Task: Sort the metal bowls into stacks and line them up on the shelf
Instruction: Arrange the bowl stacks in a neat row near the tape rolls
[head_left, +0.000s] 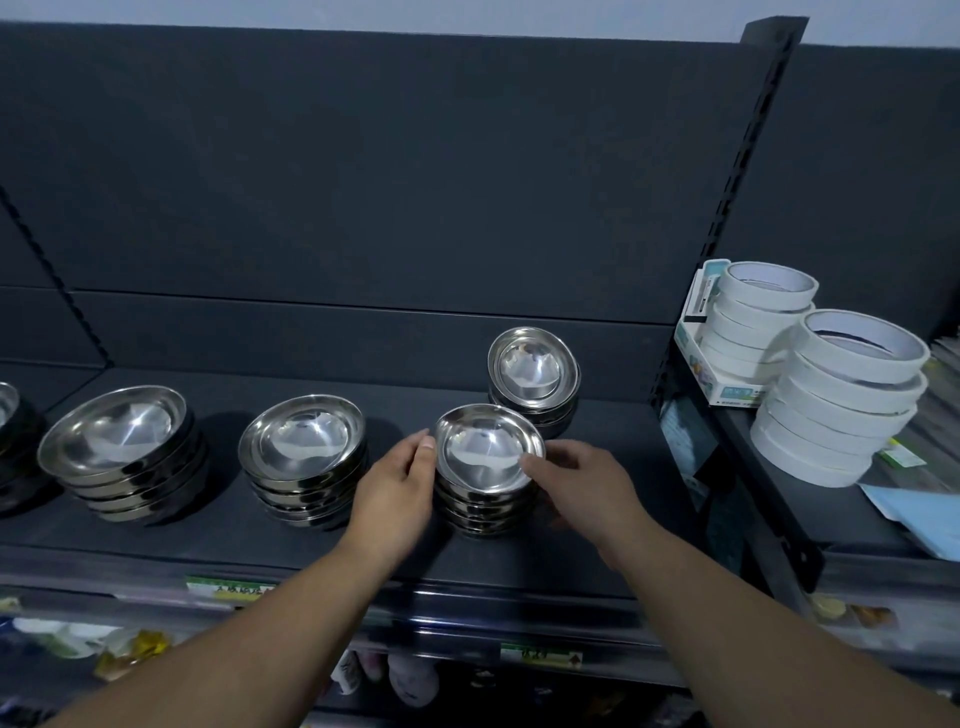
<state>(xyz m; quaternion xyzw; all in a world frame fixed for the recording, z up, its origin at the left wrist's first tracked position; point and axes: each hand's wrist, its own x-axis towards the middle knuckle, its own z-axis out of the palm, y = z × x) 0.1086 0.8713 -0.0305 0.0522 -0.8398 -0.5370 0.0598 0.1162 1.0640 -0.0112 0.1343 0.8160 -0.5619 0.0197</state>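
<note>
**Held from both sides: the small bowl stack (483, 452)**

On the matte dark shelf (493, 564), starting from the left, stands a stack of wide bowls (119, 447) in shiny steel. Well apart from it is a stack of medium bowls (304, 457). The left hand (395, 488) holds the left side of the small bowl stack, with the thumb at the round top rim. The right hand (582, 483) curls round its right side. Just behind is a second small stack (534, 379). Further right, white tape rolls (831, 410) are piled on the neighbouring shelf.
</note>
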